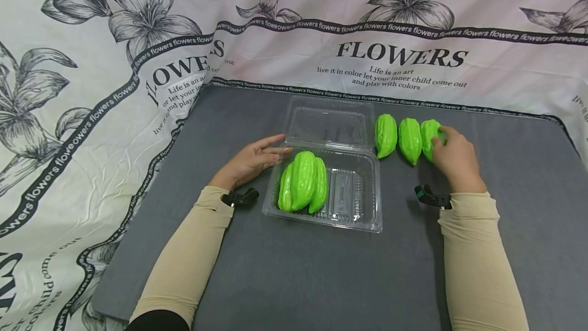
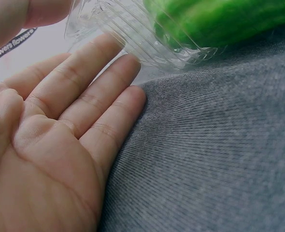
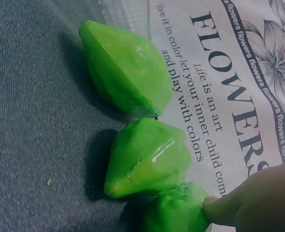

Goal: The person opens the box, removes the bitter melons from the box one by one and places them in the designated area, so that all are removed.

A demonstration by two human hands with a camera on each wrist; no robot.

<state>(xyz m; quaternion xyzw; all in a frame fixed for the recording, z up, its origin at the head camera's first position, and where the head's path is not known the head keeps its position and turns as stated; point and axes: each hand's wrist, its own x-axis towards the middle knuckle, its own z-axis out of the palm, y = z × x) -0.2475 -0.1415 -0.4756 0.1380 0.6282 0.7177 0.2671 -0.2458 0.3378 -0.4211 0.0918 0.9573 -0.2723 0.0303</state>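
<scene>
A clear plastic clamshell container [image 1: 353,193] lies with its lid [image 1: 331,121] folded back; three glossy green ridged fruits [image 1: 303,180] sit side by side in its left part. My left hand [image 1: 251,161], fingers extended, is at the container's left edge near the hinge. In the left wrist view, its fingertips [image 2: 130,63] meet the clear plastic wall. Right of the lid stand three more such fruits in a row: the left one [image 1: 386,136], the middle one [image 1: 410,141] and the right one [image 1: 430,134]. My right hand [image 1: 457,160] grips the right one between thumb and fingers.
Grey cloth [image 1: 321,280] covers the table. A white flower-printed sheet [image 1: 275,60] rises behind it and along the left side. Black bands [image 1: 241,196] sit on both wrists. A tiny green scrap [image 3: 49,181] lies on the grey cloth.
</scene>
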